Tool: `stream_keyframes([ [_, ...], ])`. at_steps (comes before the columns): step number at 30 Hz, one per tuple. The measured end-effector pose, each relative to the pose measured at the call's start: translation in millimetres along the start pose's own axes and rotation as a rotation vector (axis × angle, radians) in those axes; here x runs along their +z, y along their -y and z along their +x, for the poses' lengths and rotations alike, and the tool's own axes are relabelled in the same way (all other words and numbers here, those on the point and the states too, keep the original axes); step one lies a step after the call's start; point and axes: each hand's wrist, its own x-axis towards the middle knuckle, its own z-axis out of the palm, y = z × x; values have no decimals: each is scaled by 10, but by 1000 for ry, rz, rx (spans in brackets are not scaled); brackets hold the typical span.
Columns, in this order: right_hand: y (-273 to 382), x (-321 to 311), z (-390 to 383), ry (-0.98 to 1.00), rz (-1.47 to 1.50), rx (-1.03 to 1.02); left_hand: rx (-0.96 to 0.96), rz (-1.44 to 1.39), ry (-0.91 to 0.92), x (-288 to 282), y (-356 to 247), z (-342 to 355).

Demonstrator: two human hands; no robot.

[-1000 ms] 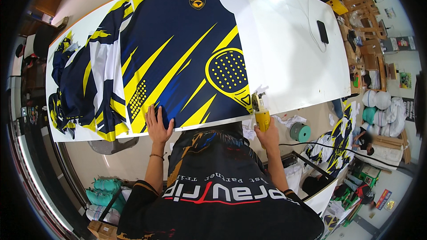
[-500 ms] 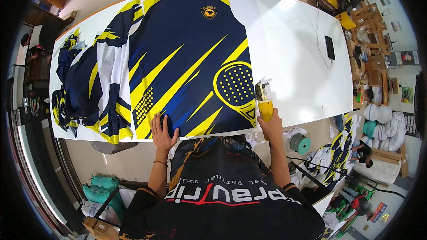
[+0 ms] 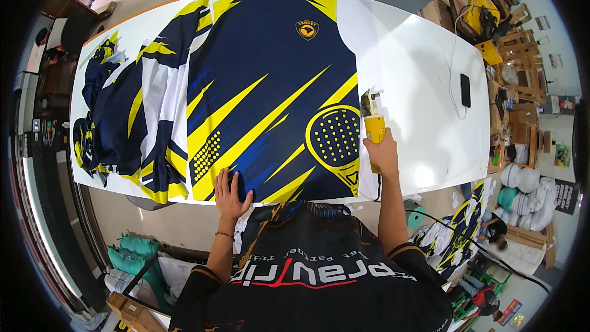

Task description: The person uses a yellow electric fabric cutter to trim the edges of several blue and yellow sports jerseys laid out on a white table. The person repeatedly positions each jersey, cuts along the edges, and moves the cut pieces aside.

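Observation:
A navy jersey panel with yellow streaks and a dotted racket print lies spread on the white table. My left hand rests flat on the panel's near edge, fingers spread, holding nothing. Wrapped around the yellow body of an electric fabric cutter is my right hand. The cutter's head points away from me, beside the panel's right edge and next to the racket print. White fabric margin runs along that edge. My palm hides the rear of the cutter; a dark cord shows below it.
Crumpled navy, yellow and white fabric is heaped on the table's left. Toward the right lies a black phone on a white cable. Beyond the near right corner are a green roll, patterned cloth and another person.
My right hand and the cutter have moved away from me along the panel's right edge. My left hand stays flat on the panel. The whole view has shifted slightly.

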Motion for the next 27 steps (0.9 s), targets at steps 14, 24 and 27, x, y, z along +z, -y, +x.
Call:
stream_keyframes([
  [14, 705, -151, 1131, -16, -46, -89, -19, -206, -89, -124, -395, 715],
  [24, 1085, -201, 1968, -12, 47, -130, -51, 0, 239, 296, -1080, 1766],
  [27, 902, -84, 2075, 40, 238, -183, -27, 53, 286, 343, -1047, 1741],
])
